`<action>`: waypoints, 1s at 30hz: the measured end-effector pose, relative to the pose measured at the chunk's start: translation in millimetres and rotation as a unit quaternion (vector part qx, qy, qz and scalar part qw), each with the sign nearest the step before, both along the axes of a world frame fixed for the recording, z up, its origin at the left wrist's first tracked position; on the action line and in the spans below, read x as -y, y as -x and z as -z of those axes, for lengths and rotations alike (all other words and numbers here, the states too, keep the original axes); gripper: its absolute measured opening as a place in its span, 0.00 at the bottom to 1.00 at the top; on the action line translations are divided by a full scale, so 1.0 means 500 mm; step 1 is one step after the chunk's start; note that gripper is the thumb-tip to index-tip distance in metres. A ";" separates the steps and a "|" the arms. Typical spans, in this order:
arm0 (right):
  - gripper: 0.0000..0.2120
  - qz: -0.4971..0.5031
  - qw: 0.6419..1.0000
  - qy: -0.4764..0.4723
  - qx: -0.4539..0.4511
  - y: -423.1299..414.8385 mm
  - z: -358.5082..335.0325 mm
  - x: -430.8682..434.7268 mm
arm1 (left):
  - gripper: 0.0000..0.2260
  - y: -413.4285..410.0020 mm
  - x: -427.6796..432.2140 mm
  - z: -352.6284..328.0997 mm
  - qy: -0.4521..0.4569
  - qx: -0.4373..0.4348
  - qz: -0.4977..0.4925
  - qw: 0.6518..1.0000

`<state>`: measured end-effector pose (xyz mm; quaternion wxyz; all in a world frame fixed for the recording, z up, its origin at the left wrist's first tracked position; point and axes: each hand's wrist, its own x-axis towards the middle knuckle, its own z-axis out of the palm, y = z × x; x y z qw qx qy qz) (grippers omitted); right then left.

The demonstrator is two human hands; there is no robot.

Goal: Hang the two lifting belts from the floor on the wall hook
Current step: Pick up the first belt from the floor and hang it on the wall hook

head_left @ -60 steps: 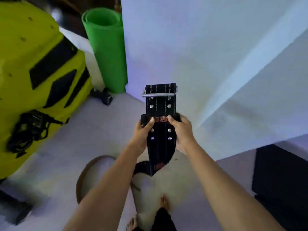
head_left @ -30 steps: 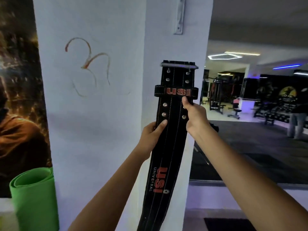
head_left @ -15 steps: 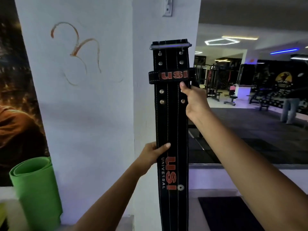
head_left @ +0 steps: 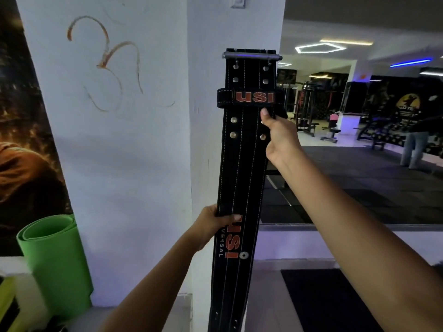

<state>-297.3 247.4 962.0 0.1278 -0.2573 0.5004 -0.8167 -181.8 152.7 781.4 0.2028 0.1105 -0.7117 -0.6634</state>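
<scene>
While the black lifting belt (head_left: 242, 173) stands upright against the white pillar (head_left: 208, 140), we pinch it with both hands: our right hand (head_left: 279, 137) below the buckle (head_left: 251, 55), our left hand (head_left: 211, 226) at mid-length. Its lower end runs out of frame. A wall bracket (head_left: 237, 2) above is cut off; no second belt shows.

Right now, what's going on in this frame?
A person is holding a black lifting belt upright against a white pillar, buckle end up. The right hand grips its edge just under the keeper loop; the left hand grips it lower down by the printed logo. A wall fitting, possibly the hook, sits above the buckle at the frame's top edge, and the belt is not on it yet. A rolled green mat stands at left.
</scene>
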 end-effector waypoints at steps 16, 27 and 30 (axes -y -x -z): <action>0.10 0.005 1.000 0.011 0.004 -0.021 0.003 0.008 | 0.12 0.008 0.014 -0.174 0.027 -0.133 -0.054 0.989; 0.14 0.039 0.991 -0.063 -0.115 -0.030 0.161 -0.033 | 0.04 0.068 -0.002 -0.282 -0.006 -0.251 -0.050 0.967; 0.07 -0.052 0.980 -0.165 -0.100 -0.050 0.322 -0.067 | 0.06 0.068 0.003 -0.295 -0.005 -0.248 -0.062 0.967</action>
